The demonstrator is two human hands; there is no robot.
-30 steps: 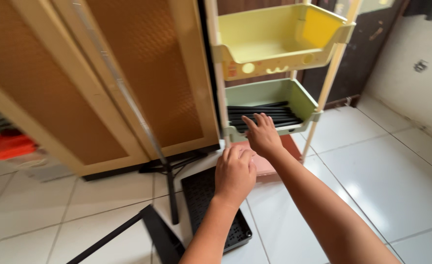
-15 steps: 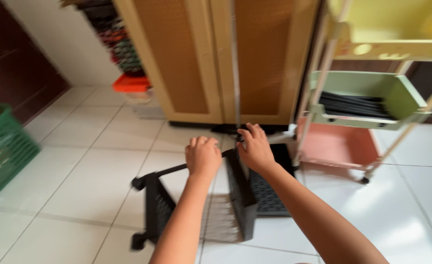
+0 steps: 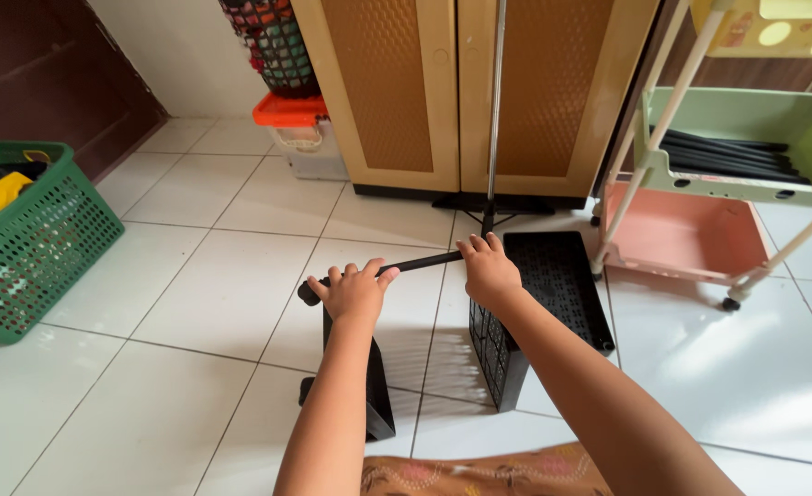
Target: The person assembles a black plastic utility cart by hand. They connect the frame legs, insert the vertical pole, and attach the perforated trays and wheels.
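floor: I see glossy white tiles [image 3: 195,303] with grey grout lines; bright patches of reflected light at right.
cabinet: tan two-door cabinet [image 3: 479,92] with woven-look panels stands at the back, on a dark base.
pole: a thin metal pole [image 3: 495,101] on a dark tripod foot rises just before the cabinet doors.
cart: wheeled cart [image 3: 746,174] at right, tiers yellow, green, pink; black rods lie in the green tier.
basket: green plastic basket [image 3: 39,243] at left on the floor.
walls: dark wood panel [image 3: 48,83] upper left, white wall [image 3: 167,50] beside it.
box: clear box with orange lid [image 3: 300,133] beside the cabinet.
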